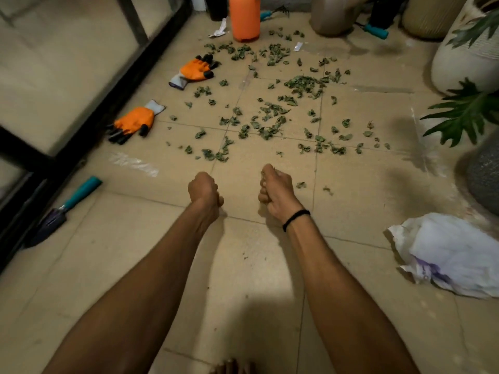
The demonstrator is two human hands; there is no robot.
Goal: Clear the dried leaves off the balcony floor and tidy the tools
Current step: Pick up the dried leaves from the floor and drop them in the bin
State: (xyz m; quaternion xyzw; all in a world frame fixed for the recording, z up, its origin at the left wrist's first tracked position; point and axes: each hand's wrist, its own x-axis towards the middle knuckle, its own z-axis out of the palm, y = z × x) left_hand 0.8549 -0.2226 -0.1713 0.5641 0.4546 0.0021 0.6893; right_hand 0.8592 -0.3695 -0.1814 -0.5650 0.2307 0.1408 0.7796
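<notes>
Head view, looking down at tiled balcony floor (243,265). Both forearms reach forward, hands low over the tiles.

Left hand (204,188): grip closed into a tight fist, knuckles up. Cannot tell whether anything is inside.

Right hand (276,190): grip closed, fingers curled round a small wad of dried leaves, bits showing at the top of the fist. Black band (295,218) on that wrist.

Dried leaves (270,114): most lie scattered across the tiles beyond the hands, thickest in the middle, with a couple of strays just right of the right hand.

Tools: trowel (64,209) with teal handle lies near the left frame, blade toward the camera. Two orange gloves lie apart on the left, near glove (135,122) and far glove (195,70). Orange bottle (244,18) stands upright at the far end; a teal-handled hand rake (272,12) lies just beside it.

Right side: crumpled white bag (453,255) on the floor; pale ribbed pot (459,58) with green fronds (464,114) in front of it.
</notes>
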